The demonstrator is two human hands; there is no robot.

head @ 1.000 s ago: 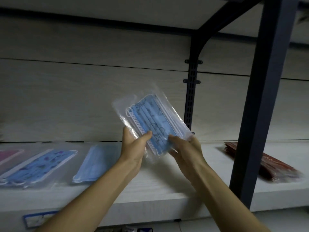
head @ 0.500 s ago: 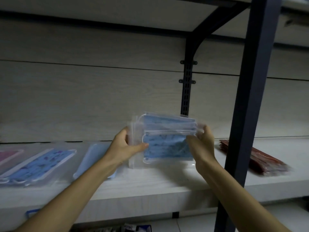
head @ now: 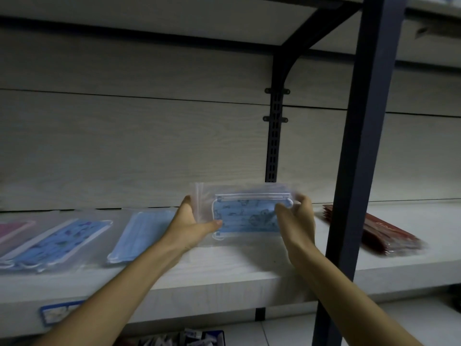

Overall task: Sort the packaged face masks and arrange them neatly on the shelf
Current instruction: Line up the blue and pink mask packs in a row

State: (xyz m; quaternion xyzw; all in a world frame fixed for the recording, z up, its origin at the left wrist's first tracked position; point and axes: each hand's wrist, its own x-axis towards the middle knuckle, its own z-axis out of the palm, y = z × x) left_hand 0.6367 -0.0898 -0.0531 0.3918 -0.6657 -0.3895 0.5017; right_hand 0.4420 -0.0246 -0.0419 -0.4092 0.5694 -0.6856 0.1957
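Note:
A clear bag of blue patterned face masks (head: 245, 216) is held level over the white shelf (head: 224, 273), its lower edge close to the board. My left hand (head: 192, 226) grips its left end and my right hand (head: 296, 221) grips its right end. On the shelf to the left lie a plain blue mask pack (head: 139, 236), a blue patterned mask pack (head: 57, 242) and a pink pack (head: 12, 229) at the frame's edge. A stack of dark red packs (head: 374, 233) lies at the right.
A dark metal upright (head: 354, 171) stands in front, between my right hand and the red stack. A slotted rail (head: 273, 146) runs down the back wall. A blue label (head: 57, 313) sits on the shelf's front edge. Small packets (head: 189, 338) lie below.
The bag has turned from tilted to level and dropped from chest height down to just above the shelf, both hands moving with it.

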